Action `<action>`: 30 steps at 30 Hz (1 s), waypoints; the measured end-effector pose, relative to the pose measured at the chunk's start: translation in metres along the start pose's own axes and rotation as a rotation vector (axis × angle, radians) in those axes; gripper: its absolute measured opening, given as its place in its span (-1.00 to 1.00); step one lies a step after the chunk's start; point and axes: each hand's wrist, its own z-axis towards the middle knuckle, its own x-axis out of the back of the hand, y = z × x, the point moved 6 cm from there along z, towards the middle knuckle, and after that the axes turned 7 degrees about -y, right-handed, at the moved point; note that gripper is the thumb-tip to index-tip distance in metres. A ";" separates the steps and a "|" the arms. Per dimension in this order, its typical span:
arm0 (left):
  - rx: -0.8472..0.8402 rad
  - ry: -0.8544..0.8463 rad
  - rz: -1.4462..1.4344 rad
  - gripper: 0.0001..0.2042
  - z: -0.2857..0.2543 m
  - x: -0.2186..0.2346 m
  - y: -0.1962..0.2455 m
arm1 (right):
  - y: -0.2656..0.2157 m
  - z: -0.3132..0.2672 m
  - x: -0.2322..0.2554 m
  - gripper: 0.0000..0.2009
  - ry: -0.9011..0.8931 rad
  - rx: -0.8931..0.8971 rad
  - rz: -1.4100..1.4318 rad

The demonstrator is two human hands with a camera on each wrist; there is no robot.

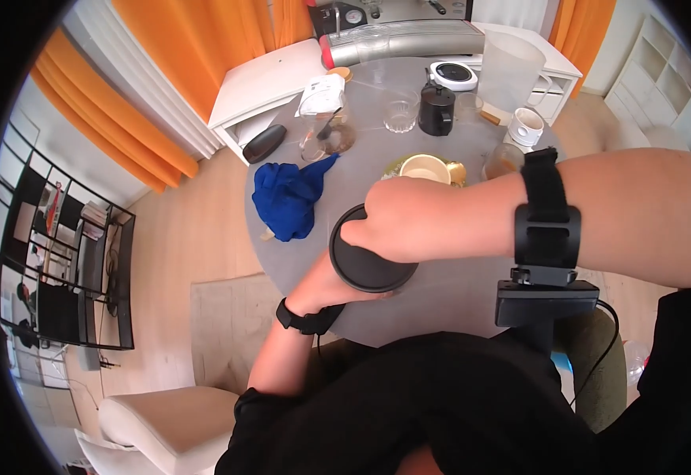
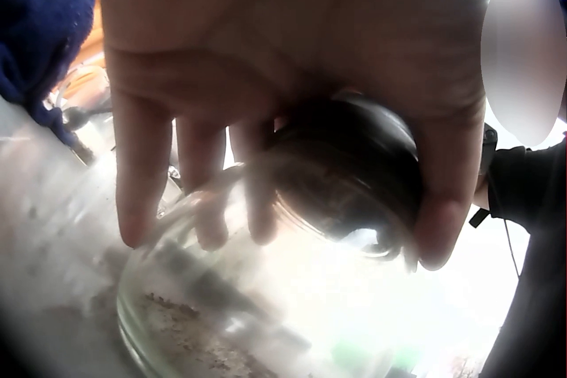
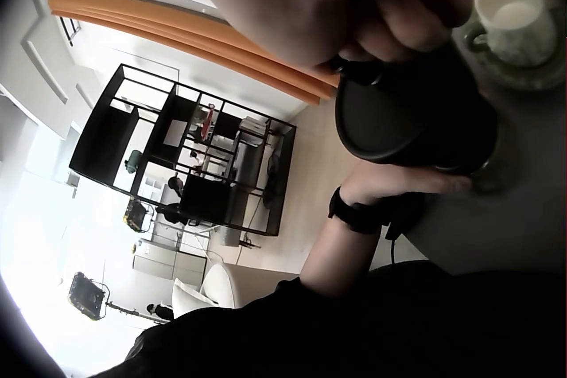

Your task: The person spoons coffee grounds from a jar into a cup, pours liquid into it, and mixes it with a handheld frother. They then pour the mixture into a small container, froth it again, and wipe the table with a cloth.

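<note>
The black container [image 1: 373, 265] is near the person's edge of the grey tabletop [image 1: 456, 297]; whether its base touches is unclear. The left hand [image 1: 334, 285] wraps it low, its fingers and thumb spread on opposite sides, above what looks like a clear glass lower part [image 2: 133, 329]. The right hand [image 1: 397, 218] has its fingers curled tightly at the container's top rim, around a small part mostly hidden. Beyond the container stands a pale cup [image 1: 426, 169]; to its left lies a blue cloth [image 1: 286, 202]. If the left hand's hold on the smooth sides slackens, force from above could twist or tip the container, and a wide rightward swing might knock the cup.
</note>
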 end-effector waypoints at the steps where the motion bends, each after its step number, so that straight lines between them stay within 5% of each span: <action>1: 0.019 -0.001 -0.042 -0.15 0.001 -0.001 0.002 | -0.001 -0.002 0.000 -0.41 0.003 0.025 -0.027; 5: 0.002 -0.006 -0.015 -0.14 0.003 -0.002 0.009 | -0.001 -0.001 0.000 -0.41 -0.005 -0.003 -0.034; 8: -0.019 -0.014 0.050 -0.13 0.002 0.000 -0.004 | -0.009 0.002 -0.001 -0.38 -0.010 0.235 -0.163; 11: -0.067 -0.005 0.013 -0.12 0.003 0.002 -0.003 | -0.013 -0.019 0.016 -0.47 -0.024 0.200 -0.283; 13: -0.349 -0.068 0.288 -0.15 0.004 -0.002 0.017 | -0.024 -0.033 0.023 -0.62 0.305 0.734 -0.695; 14: -0.173 -0.039 0.030 -0.20 0.001 0.000 0.013 | -0.026 -0.042 0.019 -0.75 0.325 1.015 -0.933; 17: -0.117 -0.176 -0.032 -0.25 0.006 0.001 0.013 | -0.023 -0.045 0.013 -0.82 0.410 1.201 -1.300; 23: -0.205 -0.199 -0.012 -0.28 0.007 0.003 0.026 | -0.035 -0.038 0.013 -0.77 0.243 1.289 -1.232; 29: -0.093 -0.181 -0.138 -0.32 0.007 -0.004 0.019 | -0.021 -0.033 0.005 -0.64 0.199 1.082 -0.917; 30: -0.112 -0.161 -0.087 -0.30 0.007 -0.003 0.019 | -0.015 -0.027 0.005 -0.61 0.165 0.845 -0.835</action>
